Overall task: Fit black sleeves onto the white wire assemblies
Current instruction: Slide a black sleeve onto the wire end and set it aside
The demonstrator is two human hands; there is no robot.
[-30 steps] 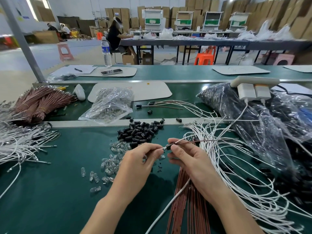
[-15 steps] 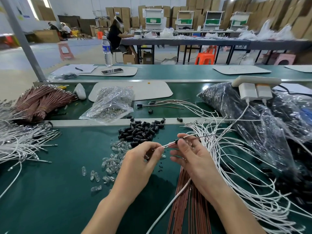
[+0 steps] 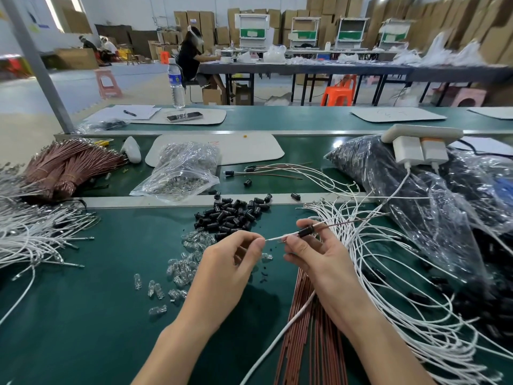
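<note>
One black sleeve (image 3: 305,232) threaded on white wire (image 3: 274,238).

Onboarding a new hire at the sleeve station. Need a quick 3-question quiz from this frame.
1. True or false: the right hand holds a black sleeve with a wire running through it.
2. The loose sleeve pile lies: A) just beyond the hands, B) near the elbows, C) on the floor.
3. Fill in: the left hand pinches the end of a ___ wire.
Key: 1 true; 2 A; 3 white.
</note>
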